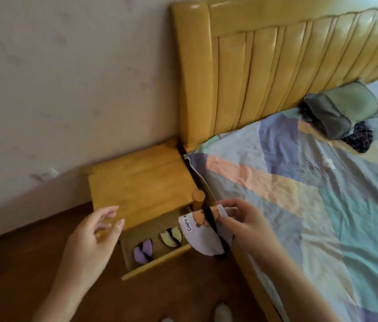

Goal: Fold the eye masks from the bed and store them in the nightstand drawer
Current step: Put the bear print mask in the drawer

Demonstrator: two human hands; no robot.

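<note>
Three eye masks in total here, all soft fabric half-moons. The right hand [241, 219] pinches a folded white mask [203, 238] with a cartoon print and black strap, held over the right end of the open drawer [153, 266], long axis running near-to-far. The left hand [93, 233] hovers left of the drawer, fingers loose and apart, holding nothing. Inside the drawer: one purple mask [142, 252] and one pale yellow mask [171, 237], both folded. Drawer belongs to a glossy wooden nightstand [141, 184]. Right of the drawer, the bed [299, 194] has a wrinkly patchwork sheet.
</note>
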